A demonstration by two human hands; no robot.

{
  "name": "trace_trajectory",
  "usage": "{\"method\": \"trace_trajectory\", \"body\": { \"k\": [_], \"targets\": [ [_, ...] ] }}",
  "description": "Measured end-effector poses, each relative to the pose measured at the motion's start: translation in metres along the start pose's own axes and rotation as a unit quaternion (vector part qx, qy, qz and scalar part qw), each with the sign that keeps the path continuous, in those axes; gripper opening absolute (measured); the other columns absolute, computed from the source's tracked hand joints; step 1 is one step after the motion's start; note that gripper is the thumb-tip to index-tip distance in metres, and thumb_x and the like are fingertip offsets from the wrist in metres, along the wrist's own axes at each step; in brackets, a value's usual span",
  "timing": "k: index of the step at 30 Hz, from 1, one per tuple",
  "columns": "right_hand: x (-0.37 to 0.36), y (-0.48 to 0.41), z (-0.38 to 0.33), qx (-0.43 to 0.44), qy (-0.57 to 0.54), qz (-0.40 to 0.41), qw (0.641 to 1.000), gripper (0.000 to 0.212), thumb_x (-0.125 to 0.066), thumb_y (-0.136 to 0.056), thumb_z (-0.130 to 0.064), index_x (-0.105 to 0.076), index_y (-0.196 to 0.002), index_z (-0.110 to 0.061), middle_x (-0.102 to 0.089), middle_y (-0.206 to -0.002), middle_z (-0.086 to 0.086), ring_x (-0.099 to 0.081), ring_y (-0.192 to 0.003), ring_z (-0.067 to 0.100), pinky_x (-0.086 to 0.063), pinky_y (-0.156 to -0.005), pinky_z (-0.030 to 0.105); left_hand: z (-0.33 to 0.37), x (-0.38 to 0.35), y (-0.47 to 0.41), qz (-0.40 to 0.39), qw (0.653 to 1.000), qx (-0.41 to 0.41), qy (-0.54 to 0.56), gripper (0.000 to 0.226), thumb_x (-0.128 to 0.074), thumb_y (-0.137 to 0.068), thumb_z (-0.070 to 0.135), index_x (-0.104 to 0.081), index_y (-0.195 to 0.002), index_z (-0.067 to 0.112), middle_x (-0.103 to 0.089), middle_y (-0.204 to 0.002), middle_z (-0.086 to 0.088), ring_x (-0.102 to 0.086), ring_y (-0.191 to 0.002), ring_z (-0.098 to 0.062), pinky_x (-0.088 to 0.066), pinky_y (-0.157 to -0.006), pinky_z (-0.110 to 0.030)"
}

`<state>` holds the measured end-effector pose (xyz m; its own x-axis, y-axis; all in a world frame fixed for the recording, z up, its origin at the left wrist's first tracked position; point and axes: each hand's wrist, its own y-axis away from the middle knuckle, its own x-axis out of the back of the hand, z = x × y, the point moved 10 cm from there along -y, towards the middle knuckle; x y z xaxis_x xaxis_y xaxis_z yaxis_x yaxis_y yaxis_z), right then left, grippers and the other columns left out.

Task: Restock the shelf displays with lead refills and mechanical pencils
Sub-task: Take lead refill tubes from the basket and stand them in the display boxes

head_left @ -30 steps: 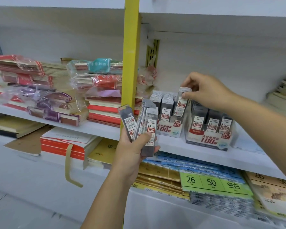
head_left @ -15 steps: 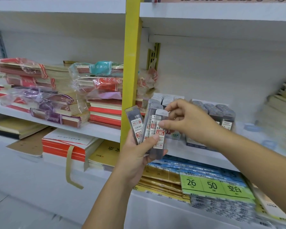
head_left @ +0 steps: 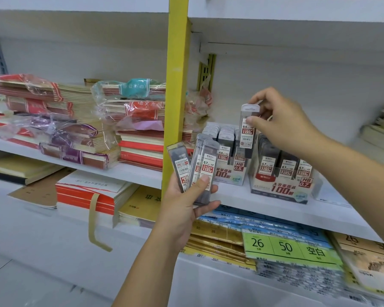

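My left hand (head_left: 185, 209) grips a fan of three grey lead refill cases (head_left: 200, 169) in front of the shelf edge. My right hand (head_left: 279, 120) pinches one lead refill case (head_left: 247, 134), labelled 0.5, upright above the HB 0.5 display box (head_left: 232, 171). To its right stands the HB 0.7 display box (head_left: 279, 187), with rows of refill cases in it. Both boxes sit on the white shelf (head_left: 264, 209).
A yellow upright post (head_left: 175, 85) divides the shelving. Wrapped stacks of notebooks (head_left: 75, 129) fill the left bay. Paper packs with a green 26/50 label (head_left: 284, 247) lie on the lower shelf. More book stacks (head_left: 379, 131) sit far right.
My right hand took one refill case from the bunch in my left hand and carried it up and right, over the 0.5 display box. The left hand stayed nearly still.
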<state>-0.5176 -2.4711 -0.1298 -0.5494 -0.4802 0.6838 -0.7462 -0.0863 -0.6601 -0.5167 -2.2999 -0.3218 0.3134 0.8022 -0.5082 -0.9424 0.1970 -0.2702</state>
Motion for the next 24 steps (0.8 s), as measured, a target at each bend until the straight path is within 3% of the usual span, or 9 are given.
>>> {"method": "trace_trajectory", "body": {
  "k": [4, 9, 12, 15, 17, 20, 22, 24],
  "targets": [
    [-0.003, -0.005, 0.006, -0.015, 0.0, 0.01, 1.0, 0.029, -0.071, -0.086, -0.025, -0.047, -0.099, -0.036, -0.062, -0.083, -0.015, -0.056, -0.071, -0.005, -0.037, -0.058, 0.017, -0.003, -0.001, 0.0, -0.009, 1.0, 0.007, 0.0, 0.03, -0.078, -0.072, 0.032, -0.071, -0.097, 0.046, -0.077, -0.104, 0.006, -0.075, -0.096, -0.019, -0.061, -0.064, -0.031],
    [-0.035, 0.003, 0.018, -0.046, 0.032, -0.082, 0.995, 0.026, -0.075, -0.082, -0.027, -0.054, -0.096, -0.032, -0.059, -0.086, -0.014, -0.057, -0.083, 0.006, -0.042, -0.062, 0.023, -0.002, 0.0, 0.0, -0.009, 1.0, 0.009, 0.001, 0.037, -0.079, -0.071, 0.032, -0.069, -0.106, 0.041, -0.077, -0.106, 0.003, -0.075, -0.097, -0.02, -0.061, -0.065, -0.031],
    [-0.039, 0.005, 0.02, -0.054, 0.114, -0.106, 0.986, 0.013, -0.069, -0.086, -0.033, -0.061, -0.096, -0.03, -0.056, -0.092, -0.012, -0.046, -0.101, 0.013, -0.038, -0.072, 0.028, -0.002, -0.002, 0.002, -0.016, 1.0, 0.009, 0.002, 0.041, -0.08, -0.07, 0.032, -0.068, -0.109, 0.039, -0.076, -0.109, 0.002, -0.074, -0.101, -0.021, -0.061, -0.066, -0.031],
    [-0.023, 0.007, -0.007, 0.025, 0.229, -0.043, 0.972, 0.019, -0.056, -0.092, -0.044, -0.066, -0.102, -0.03, -0.058, -0.104, -0.01, -0.04, -0.108, 0.014, -0.034, -0.088, 0.033, -0.001, -0.003, 0.002, -0.017, 1.0, 0.013, -0.002, 0.043, -0.083, -0.064, 0.036, -0.071, -0.104, 0.041, -0.076, -0.108, 0.002, -0.074, -0.099, -0.019, -0.061, -0.066, -0.031],
    [-0.023, 0.021, -0.027, 0.041, 0.121, -0.049, 0.991, 0.021, -0.053, -0.09, -0.049, -0.065, -0.096, -0.033, -0.058, -0.096, -0.016, -0.049, -0.098, 0.008, -0.038, -0.081, 0.026, 0.0, -0.005, 0.002, -0.023, 1.0, 0.014, -0.008, 0.038, -0.083, -0.063, 0.039, -0.073, -0.099, 0.043, -0.077, -0.106, 0.002, -0.075, -0.097, -0.017, -0.06, -0.066, -0.029],
    [-0.053, 0.05, -0.033, -0.05, -0.111, -0.151, 0.981, 0.027, -0.067, -0.078, -0.053, -0.058, -0.094, -0.034, -0.069, -0.083, -0.011, -0.065, -0.076, 0.002, -0.052, -0.067, 0.023, 0.0, -0.01, 0.005, -0.038, 0.999, 0.018, -0.013, 0.034, -0.082, -0.066, 0.037, -0.073, -0.098, 0.044, -0.076, -0.106, 0.003, -0.075, -0.095, -0.016, -0.06, -0.064, -0.028],
    [-0.061, 0.06, -0.027, -0.095, -0.192, -0.147, 0.966, 0.034, -0.077, -0.076, -0.04, -0.054, -0.097, -0.026, -0.072, -0.081, 0.0, -0.07, -0.073, 0.012, -0.055, -0.067, 0.028, 0.0, -0.013, 0.007, -0.041, 0.999, 0.021, -0.019, 0.035, -0.082, -0.066, 0.038, -0.073, -0.099, 0.045, -0.076, -0.107, 0.003, -0.075, -0.096, -0.017, -0.06, -0.063, -0.027],
    [-0.06, 0.061, -0.022, -0.115, -0.234, -0.124, 0.957, 0.033, -0.079, -0.078, -0.029, -0.053, -0.097, -0.021, -0.073, -0.078, 0.003, -0.071, -0.07, 0.016, -0.053, -0.06, 0.024, 0.0, -0.015, 0.009, -0.038, 0.999, 0.022, -0.022, 0.035, -0.08, -0.067, 0.044, -0.072, -0.101, 0.045, -0.076, -0.11, 0.003, -0.075, -0.099, -0.018, -0.06, -0.062, -0.028]
  ]
}}
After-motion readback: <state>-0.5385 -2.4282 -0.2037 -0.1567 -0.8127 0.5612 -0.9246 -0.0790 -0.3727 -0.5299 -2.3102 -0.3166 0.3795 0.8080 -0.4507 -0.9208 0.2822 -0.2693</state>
